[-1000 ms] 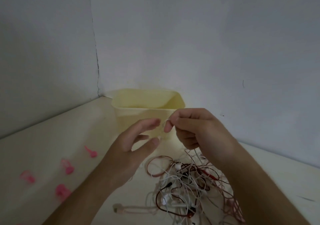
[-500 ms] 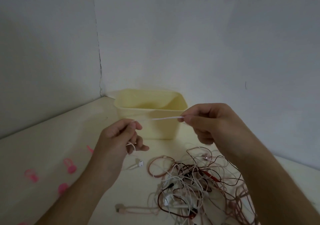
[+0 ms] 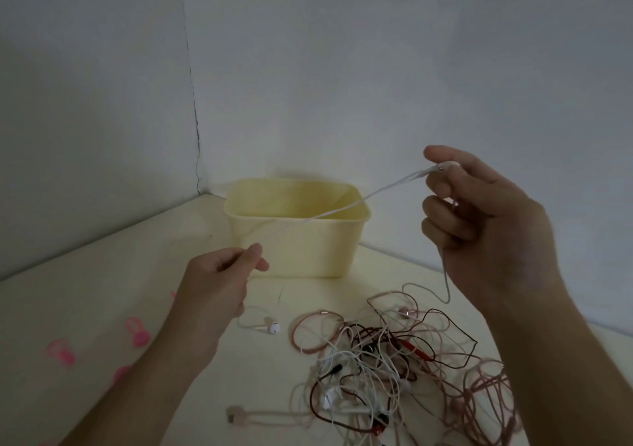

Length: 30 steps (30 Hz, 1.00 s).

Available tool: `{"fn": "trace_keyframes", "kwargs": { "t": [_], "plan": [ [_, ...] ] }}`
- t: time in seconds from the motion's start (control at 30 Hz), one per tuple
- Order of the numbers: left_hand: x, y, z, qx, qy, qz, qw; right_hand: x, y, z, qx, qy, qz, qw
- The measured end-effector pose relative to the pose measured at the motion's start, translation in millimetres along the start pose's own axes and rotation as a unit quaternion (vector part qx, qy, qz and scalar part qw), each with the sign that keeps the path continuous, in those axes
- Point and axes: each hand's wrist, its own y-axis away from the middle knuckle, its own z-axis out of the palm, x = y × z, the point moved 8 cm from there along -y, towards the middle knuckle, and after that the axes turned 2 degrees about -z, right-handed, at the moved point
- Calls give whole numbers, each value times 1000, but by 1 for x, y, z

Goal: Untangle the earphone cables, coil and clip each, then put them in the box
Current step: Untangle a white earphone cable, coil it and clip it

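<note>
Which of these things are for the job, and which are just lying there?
For the job:
- white cable, stretched between left hand and right hand
- tangled pile of cables
- pink clips
- yellow box

Just lying there:
- nothing visible; only the table and walls

Pale yellow box (image 3: pixel 298 240), pink clips (image 3: pixel 137 332), white, pink and dark red cables (image 3: pixel 376 370)

Single head view; looks forward and down at tabletop (image 3: pixel 102 291); close; wall corner (image 3: pixel 191 102) behind
</note>
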Motion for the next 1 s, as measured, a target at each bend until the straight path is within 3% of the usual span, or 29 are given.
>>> {"fn": "trace_keyframes", "kwargs": {
  "t": [0.2, 0.33, 0.43, 0.5, 0.57, 0.67, 0.8, 1.0],
  "plan": [
    [-7, 0, 14, -61, -65, -33, 995, 25, -1, 2, -32, 105, 41, 993],
    [20, 19, 17, 7, -254, 116, 960, 40, 5, 13, -57, 209, 62, 974],
    [40, 35, 30, -54, -169, 212, 961, 59, 13, 31, -104, 261, 96, 955],
    [38, 44, 49, -176, -79, 172, 966, 75, 19, 44, -142, 294, 113, 938],
    [33, 50, 62, -241, -35, 143, 959, 85, 24, 51, -161, 326, 116, 925],
    [34, 45, 54, -190, -57, 164, 966, 86, 23, 52, -155, 366, 96, 912],
    [27, 30, 36, -124, -42, 114, 985, 75, 15, 37, -100, 369, 79, 921],
    [19, 31, 43, -155, -189, 111, 963, 65, 15, 40, -105, 294, 62, 948]
  ]
}}
